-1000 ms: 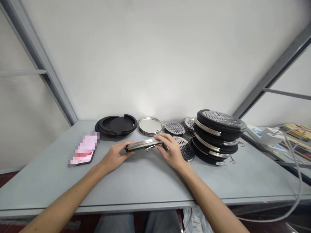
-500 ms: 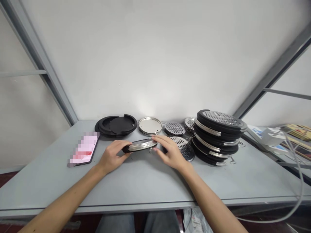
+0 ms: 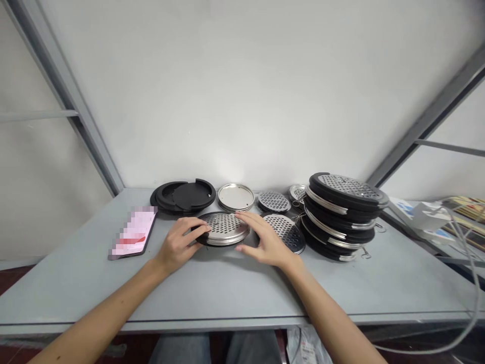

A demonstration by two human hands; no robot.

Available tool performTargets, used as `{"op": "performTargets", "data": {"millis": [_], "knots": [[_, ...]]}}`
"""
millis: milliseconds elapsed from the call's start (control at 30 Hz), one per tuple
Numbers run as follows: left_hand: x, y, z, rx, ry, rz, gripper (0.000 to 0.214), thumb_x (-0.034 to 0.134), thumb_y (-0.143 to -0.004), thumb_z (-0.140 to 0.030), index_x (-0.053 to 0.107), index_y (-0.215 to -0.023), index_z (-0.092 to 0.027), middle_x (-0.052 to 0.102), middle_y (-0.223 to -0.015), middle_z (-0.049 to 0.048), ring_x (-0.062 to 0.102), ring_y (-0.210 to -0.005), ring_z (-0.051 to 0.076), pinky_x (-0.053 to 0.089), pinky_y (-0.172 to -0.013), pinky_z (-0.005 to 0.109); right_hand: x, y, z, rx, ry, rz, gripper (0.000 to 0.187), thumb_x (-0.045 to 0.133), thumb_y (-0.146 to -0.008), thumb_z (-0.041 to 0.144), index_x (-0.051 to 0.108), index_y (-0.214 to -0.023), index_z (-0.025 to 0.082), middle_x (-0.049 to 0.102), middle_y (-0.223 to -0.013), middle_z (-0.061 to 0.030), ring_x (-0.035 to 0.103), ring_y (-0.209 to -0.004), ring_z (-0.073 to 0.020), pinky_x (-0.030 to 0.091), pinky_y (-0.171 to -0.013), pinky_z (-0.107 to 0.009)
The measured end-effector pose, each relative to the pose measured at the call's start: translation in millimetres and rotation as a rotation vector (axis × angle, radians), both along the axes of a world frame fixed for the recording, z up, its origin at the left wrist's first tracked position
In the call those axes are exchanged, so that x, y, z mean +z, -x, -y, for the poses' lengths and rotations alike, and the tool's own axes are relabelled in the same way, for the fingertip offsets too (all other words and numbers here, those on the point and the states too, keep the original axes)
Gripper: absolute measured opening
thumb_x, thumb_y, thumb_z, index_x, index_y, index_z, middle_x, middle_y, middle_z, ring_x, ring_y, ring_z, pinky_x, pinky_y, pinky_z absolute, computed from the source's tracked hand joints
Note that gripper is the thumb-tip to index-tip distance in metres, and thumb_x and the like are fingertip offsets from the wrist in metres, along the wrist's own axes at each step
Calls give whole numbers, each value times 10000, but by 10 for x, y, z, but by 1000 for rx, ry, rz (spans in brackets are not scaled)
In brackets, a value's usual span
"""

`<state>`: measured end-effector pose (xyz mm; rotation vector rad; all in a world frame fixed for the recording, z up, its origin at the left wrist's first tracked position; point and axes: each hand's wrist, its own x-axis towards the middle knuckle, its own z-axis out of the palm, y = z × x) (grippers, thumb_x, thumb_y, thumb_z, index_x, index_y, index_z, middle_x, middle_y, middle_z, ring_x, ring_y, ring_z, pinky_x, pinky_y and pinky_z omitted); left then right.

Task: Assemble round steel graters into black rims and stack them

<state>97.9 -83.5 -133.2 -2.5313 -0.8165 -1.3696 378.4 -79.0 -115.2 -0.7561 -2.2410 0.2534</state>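
Note:
Between my two hands is a round perforated metal disc with a black rim and a stepped silver edge, nearly level above the grey table. My left hand grips its left side, fingertips on top and the thumb lower down. My right hand spans the right side, with fingers on the upper edge and the thumb near the front edge. Just to the right lies another perforated disc, half silver and half black. Behind the held disc are a plain silver round plate and a smaller perforated disc.
A tall stack of black-rimmed perforated discs stands at the right, small metal rings hanging from it. Black round trays lie at the back left, near a phone. White cables hang at the far right.
The held disc has tipped from nearly edge-on to flatter, so its perforated top now shows. A small metal fitting seen under its edge is now out of sight. Both hands stay around it.

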Motion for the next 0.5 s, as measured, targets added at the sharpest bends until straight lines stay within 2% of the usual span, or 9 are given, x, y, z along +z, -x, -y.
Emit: {"op": "performTargets", "data": {"millis": [67,167,300,400,500], "knots": [[14,10,-4,-16,-2,78,264,591,-886,-154,618,-1136,-232,660,-1073,86,635,-1001,226,528,-868,379,23,-65,-8,25,31,-51,558,525,-904,410,405,-1409,207,486,-1415,-131,440,-1313,-274,362,-1091,-492],[35,16,-9,-17,9,224,210,559,-911,-172,603,-1114,-206,667,-1077,91,647,-1008,222,541,-872,375,45,-122,-18,-22,30,-127,471,390,-948,242,386,-1418,214,478,-1423,-118,439,-1316,-242,364,-1090,-484],[29,7,-13,28,113,333,175,539,-922,-188,588,-1090,-189,689,-1072,89,659,-1001,216,538,-895,385,24,-46,-24,-12,-58,-107,555,523,-861,172,415,-1403,220,494,-1411,-123,445,-1316,-252,371,-1091,-492],[3,-1,-19,-20,231,336,207,526,-932,-233,568,-1129,-186,690,-1101,102,661,-1026,223,534,-916,392,5,51,-3,42,-90,-129,479,545,-866,148,495,-1334,234,567,-1343,-112,498,-1278,-236,417,-1066,-470],[-7,-4,-28,-39,344,288,306,537,-926,-280,540,-1216,-183,640,-1230,133,616,-1137,249,502,-971,409,5,101,61,70,-95,-210,408,523,-880,125,538,-1273,232,626,-1267,-106,551,-1228,-224,468,-1026,-437]]}}
